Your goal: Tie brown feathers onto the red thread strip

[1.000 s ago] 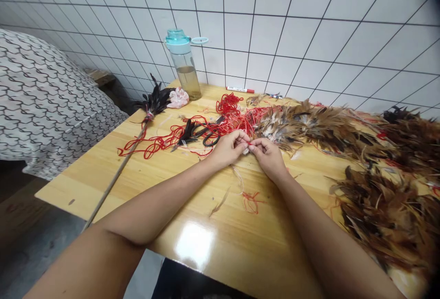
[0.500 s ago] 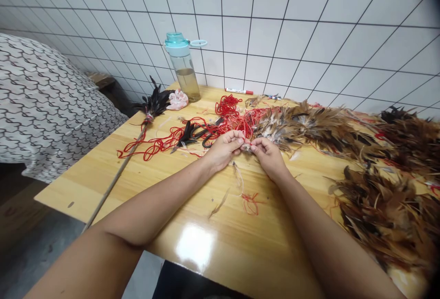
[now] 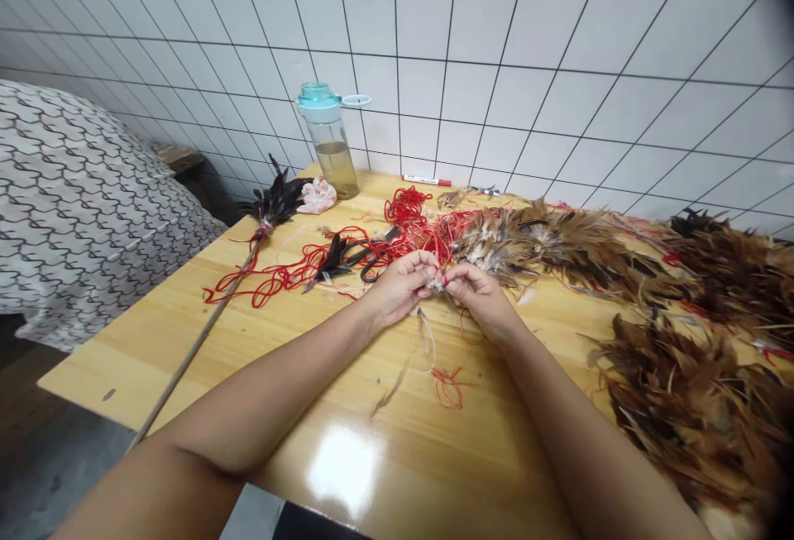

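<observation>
My left hand point(image 3: 400, 285) and my right hand point(image 3: 479, 293) meet at the middle of a glossy wooden table point(image 3: 260, 375), fingers pinched together around a small pale feather tuft point(image 3: 437, 282) tied with red string. A tangle of red string point(image 3: 397, 230) lies just beyond my hands. Black scissors point(image 3: 365, 260) rest in that tangle, left of my left hand. A long garland of brown feathers point(image 3: 558, 238) stretches rightward from my fingers.
A thin stick topped with dark feathers point(image 3: 270, 207) runs diagonally across the table's left side. A teal-lidded water bottle point(image 3: 328, 143), a pink scrunchie point(image 3: 318, 196) and a red marker point(image 3: 426, 181) stand by the tiled wall. More brown feathers point(image 3: 695, 399) are heaped at right. A patterned cushion point(image 3: 80, 201) sits left.
My hands stay pinched on the tuft with small finger shifts. The camera has tilted up, so everything sits lower in view.
</observation>
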`<action>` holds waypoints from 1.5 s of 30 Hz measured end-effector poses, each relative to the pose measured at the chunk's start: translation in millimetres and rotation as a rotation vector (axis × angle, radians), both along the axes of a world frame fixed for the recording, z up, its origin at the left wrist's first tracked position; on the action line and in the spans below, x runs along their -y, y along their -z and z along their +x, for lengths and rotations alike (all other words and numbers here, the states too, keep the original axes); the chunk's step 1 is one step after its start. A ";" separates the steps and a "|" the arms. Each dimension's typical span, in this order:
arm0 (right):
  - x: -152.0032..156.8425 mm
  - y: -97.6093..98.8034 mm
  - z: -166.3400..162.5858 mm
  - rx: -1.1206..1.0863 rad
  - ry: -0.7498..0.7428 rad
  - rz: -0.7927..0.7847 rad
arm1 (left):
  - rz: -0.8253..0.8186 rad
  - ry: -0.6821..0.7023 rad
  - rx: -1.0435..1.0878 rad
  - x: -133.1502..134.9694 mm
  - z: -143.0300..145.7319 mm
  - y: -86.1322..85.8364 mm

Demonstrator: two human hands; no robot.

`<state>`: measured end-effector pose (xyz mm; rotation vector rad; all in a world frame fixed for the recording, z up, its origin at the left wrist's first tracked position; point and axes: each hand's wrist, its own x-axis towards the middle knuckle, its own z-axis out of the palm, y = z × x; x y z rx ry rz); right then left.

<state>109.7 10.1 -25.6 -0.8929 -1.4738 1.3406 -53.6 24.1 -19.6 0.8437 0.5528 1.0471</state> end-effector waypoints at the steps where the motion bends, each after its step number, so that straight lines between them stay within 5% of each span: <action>1: 0.1 -0.3 -0.2 0.012 -0.028 0.002 | 0.010 -0.004 -0.006 0.0 0.0 0.1; 7: -2.4 1.4 -1.1 0.181 0.022 0.112 | 0.024 -0.019 -0.018 1.2 0.4 1.0; 20: -5.1 0.5 3.4 0.242 0.175 -0.052 | 0.071 -0.015 0.008 1.1 -3.5 -2.3; 28: -6.6 -2.0 5.2 0.556 0.176 0.176 | 0.154 -0.060 -0.038 -5.6 -11.4 -1.1; 34: -7.9 1.4 6.8 0.590 0.167 0.308 | 0.199 -0.046 -0.086 -4.9 -12.0 -0.3; 45: -5.3 -2.8 5.8 0.369 0.208 0.043 | 0.205 -0.023 -0.085 -7.2 -16.5 1.1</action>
